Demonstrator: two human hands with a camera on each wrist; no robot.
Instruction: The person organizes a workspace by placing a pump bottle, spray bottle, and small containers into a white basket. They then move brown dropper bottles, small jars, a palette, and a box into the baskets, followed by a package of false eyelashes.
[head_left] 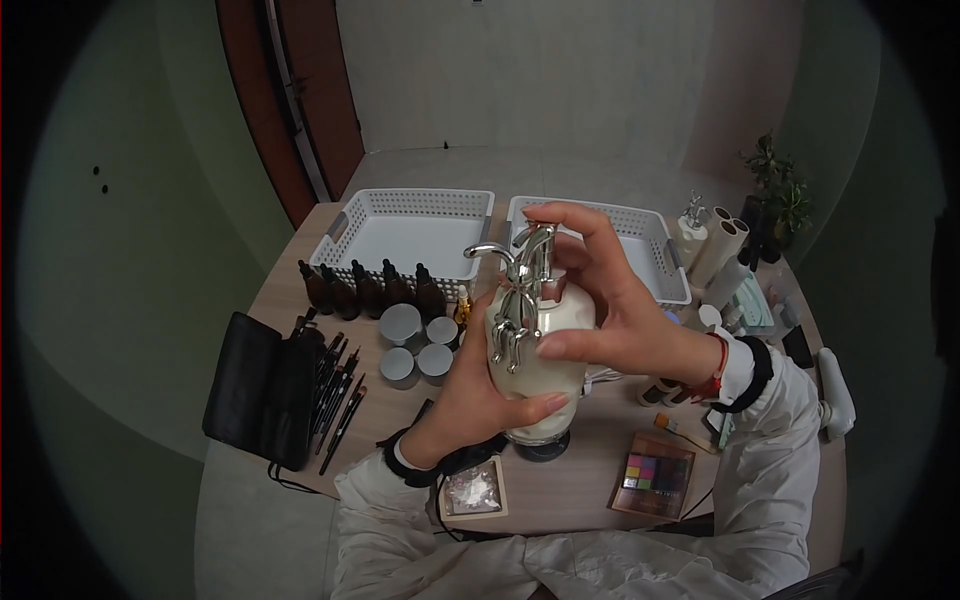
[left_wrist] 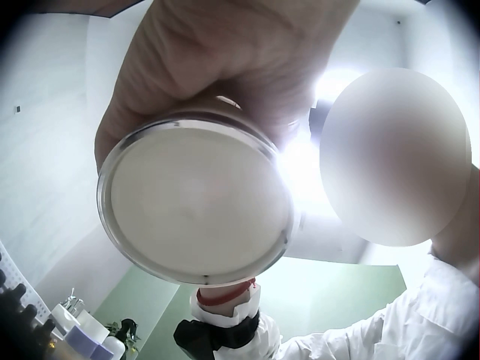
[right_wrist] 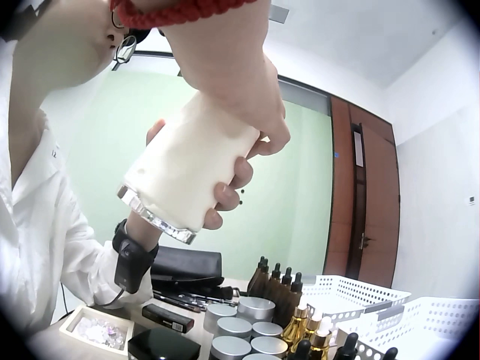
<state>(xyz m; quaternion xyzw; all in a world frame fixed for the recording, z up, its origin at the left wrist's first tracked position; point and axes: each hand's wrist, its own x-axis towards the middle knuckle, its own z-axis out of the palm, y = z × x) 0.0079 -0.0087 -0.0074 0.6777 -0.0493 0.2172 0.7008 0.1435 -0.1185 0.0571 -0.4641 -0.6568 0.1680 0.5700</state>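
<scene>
Held the pump bottle [head_left: 563,385], tilted, above the table [head_left: 590,490], with the left hand [head_left: 465,405] curled round its lower body and the right hand [head_left: 630,325] gripping its upper part, a thumb on the body and a fingertip at the top of the silver pump [head_left: 520,275]. Saw creamy white contents through the clear wall, right down to the base. Found, near the body, a square tray [head_left: 475,516] of clear beads [head_left: 470,488] and, well to the right, a palette [head_left: 652,480] with pink, yellow and green pans. Noted farther in a black case [head_left: 248,390] beside loose brushes [head_left: 335,400], then silver-lidded jars [head_left: 401,324] with contents hidden. Saw behind these dark dropper bottles [head_left: 368,292], too dark to read inside. Made out beyond them a white left basket [head_left: 415,240], its pale floor visible, and a right basket [head_left: 640,255], partly hidden by the right hand.
</scene>
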